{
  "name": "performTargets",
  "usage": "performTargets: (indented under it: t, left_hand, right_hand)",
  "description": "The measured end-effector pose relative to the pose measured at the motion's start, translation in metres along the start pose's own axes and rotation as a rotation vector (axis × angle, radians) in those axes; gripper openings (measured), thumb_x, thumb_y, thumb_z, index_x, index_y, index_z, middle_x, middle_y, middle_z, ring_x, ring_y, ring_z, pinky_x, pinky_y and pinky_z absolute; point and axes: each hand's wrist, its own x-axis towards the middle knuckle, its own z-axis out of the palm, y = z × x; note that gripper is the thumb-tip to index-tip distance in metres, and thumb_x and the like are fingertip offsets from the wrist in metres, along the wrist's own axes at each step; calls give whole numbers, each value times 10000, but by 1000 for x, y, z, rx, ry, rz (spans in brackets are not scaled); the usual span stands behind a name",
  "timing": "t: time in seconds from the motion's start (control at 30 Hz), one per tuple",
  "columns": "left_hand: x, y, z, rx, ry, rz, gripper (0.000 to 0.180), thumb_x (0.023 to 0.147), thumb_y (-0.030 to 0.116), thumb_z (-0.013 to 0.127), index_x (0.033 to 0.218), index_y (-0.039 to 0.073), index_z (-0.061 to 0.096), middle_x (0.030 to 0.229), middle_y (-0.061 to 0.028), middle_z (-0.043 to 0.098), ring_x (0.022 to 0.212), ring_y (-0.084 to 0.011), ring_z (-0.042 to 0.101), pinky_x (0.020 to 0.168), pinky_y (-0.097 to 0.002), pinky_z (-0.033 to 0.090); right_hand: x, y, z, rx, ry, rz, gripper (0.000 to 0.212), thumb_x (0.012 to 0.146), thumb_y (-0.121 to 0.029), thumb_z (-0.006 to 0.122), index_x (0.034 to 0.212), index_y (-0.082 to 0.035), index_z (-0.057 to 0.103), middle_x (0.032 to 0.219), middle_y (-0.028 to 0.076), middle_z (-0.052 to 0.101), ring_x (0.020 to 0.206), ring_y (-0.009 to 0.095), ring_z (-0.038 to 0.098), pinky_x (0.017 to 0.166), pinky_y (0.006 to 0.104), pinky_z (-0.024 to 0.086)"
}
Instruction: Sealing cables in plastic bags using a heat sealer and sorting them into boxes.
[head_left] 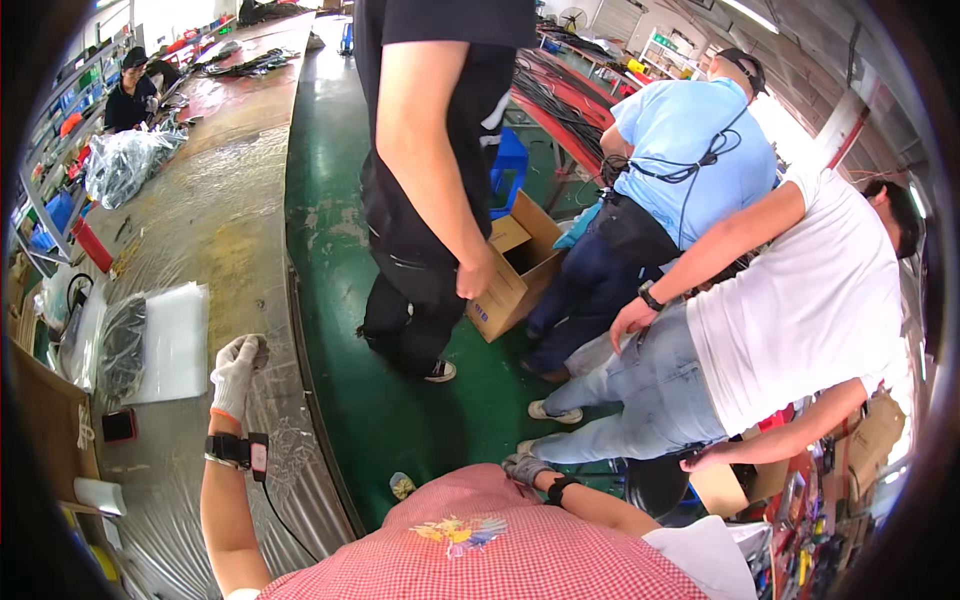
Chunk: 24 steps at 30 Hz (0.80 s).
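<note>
We could not determine whether curled left hand (pixel 238 362) (frame left) or right hand (pixel 525 468) (lower centre, finger spread unclear) gripped anything; slack cable (pixel 277 516) risked snagging.

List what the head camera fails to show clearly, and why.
All in the head view:
Left hand: palm, hidden by its own curled glove.
Right hand: whether it grips the checked cloth, too small to tell.
Cardboard box: bottom, hidden by its walls.
Brown panel: left end, cut off by the dark rim.
</note>
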Motion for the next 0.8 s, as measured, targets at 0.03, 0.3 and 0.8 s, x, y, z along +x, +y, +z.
performTargets:
  t: [0.03, 0.3, 0.8]
  left_hand:
    - [11, 0, -5, 45, 37, -48, 290, 907, 259, 546, 1026, 17, 654, 829, -32, 661, 750, -118, 608, 697, -252, 492]
    - [62, -8, 36, 613, 107, -50, 425, 848, 397, 527, 1063, 48, 642, 1044, -155, 652, 1021, -294, 598, 890, -362, 453]
    - [108, -72, 45, 1272, 484, 297, 539, 847, 407, 507, 1249, 47, 515, 1316, -200, 448, 1269, -346, 365, 1048, -463, 274]
  right_hand:
    - [5, 6, 2, 10, -90, -25, 390, 838, -314, 493, 1106, -57, 612, 1136, 143, 615, 1016, 306, 597, 834, 372, 481]
    - [82, -48, -45, 60, -231, -36, 325, 863, -317, 508, 1014, -57, 630, 853, 104, 654, 808, 220, 623, 710, 371, 497]
    - [224, -250, -82, -334, -327, -399, 461, 886, -422, 457, 1148, -73, 607, 1123, 177, 614, 1097, 342, 546, 956, 390, 404]
